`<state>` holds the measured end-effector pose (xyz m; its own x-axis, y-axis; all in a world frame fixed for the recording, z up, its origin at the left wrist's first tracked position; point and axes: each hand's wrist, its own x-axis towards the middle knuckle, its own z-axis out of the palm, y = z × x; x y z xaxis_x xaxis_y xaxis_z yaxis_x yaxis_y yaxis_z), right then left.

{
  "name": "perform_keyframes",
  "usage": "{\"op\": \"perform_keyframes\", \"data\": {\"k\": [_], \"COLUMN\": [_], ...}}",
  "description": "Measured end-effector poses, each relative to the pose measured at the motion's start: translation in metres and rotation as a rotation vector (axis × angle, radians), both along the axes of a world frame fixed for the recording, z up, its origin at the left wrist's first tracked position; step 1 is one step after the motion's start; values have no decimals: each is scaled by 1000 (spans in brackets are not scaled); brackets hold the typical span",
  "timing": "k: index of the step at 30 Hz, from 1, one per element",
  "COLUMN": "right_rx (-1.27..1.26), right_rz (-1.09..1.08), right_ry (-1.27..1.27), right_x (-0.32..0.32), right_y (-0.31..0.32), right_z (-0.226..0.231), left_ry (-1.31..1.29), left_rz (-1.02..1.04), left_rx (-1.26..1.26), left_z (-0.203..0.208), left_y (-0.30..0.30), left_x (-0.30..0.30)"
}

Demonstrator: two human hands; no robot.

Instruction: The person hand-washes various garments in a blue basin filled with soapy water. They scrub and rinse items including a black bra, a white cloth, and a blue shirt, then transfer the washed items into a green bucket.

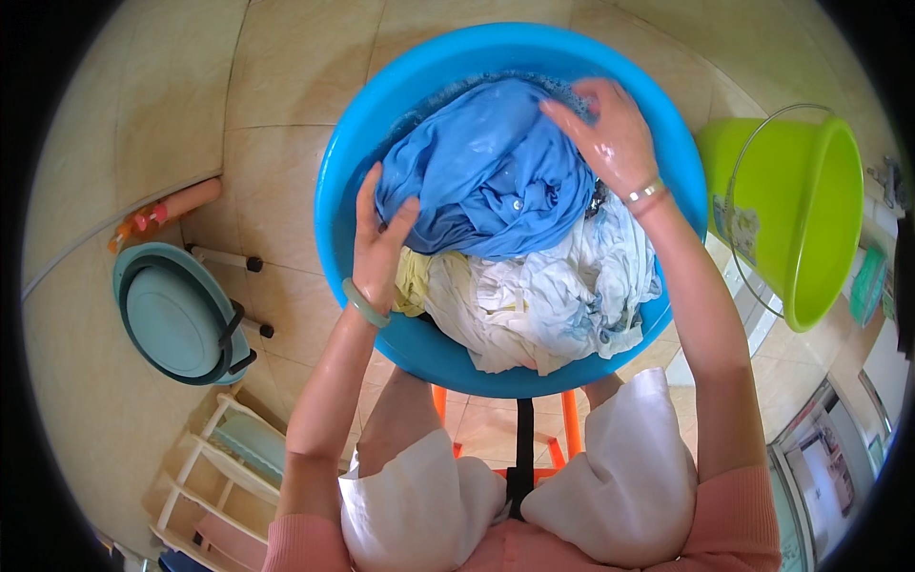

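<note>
A wet blue garment (496, 176) with a small button lies bunched in soapy water in a big blue basin (335, 181). My left hand (381, 238) rests at the garment's left side, thumb and fingers apart. At its upper right, my right hand (615, 133) is wet, its fingers curved and spread, with nothing visible between them; the fingertips are slightly blurred. White clothes (543, 300) with bluish patches are heaped in the near part of the basin. A pale yellow cloth (412, 283) shows beside my left wrist.
An orange stool (570, 424) stands beneath the basin, between my knees. To the right is a lime green bucket (782, 210) with a wire handle. Grey-green folded basins (176, 319) lean by the left wall, near a cream rack (214, 458).
</note>
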<state>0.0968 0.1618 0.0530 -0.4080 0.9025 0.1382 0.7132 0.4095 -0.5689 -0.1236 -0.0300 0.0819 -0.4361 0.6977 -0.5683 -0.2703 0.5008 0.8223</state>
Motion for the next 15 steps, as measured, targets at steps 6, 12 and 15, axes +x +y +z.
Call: {"op": "perform_keyframes", "data": {"k": [6, 12, 15], "right_rx": [-428, -1129, -1304], "right_rz": [-45, -627, -734], "right_ry": [-118, 1052, 1304], "right_x": [51, 54, 80], "right_y": [-58, -66, -73], "right_z": [-13, -6, -13], "left_ry": [1218, 1057, 1025], "left_rz": [-598, -982, -988], "left_rx": [121, 274, 380], "left_z": [16, -21, -19], "left_y": [3, 14, -5], "left_x": [21, 65, 67]}}
